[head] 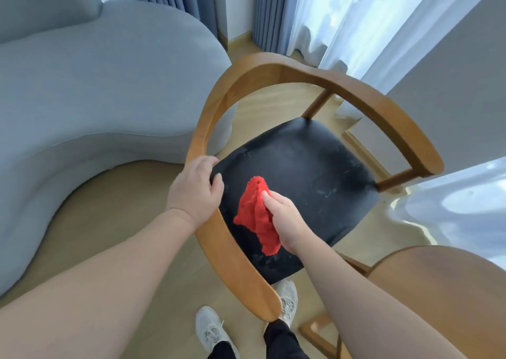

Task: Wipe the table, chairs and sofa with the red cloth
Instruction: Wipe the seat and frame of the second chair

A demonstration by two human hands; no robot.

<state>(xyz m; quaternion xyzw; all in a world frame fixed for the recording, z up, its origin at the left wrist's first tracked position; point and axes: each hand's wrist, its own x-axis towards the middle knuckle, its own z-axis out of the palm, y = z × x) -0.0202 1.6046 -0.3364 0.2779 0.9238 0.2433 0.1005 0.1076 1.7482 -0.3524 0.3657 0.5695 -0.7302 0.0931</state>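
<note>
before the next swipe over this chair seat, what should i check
1. Red cloth gripped by the right hand: ok.
2. Left hand gripping the chair's wooden rail to steady it: ok.
3. Cloth in contact with the black seat: cannot tell; it hangs bunched from the fingers.
4. Seat free of marks: not ok, pale smudges show across it.

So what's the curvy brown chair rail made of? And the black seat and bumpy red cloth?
The curved brown chair rail looks like varnished wood: a joint line and shine show. The black seat pad is probably leather or imitation, smooth with pale scuffs. The bumpy red cloth is likely microfibre, from its nubbly surface.
</note>
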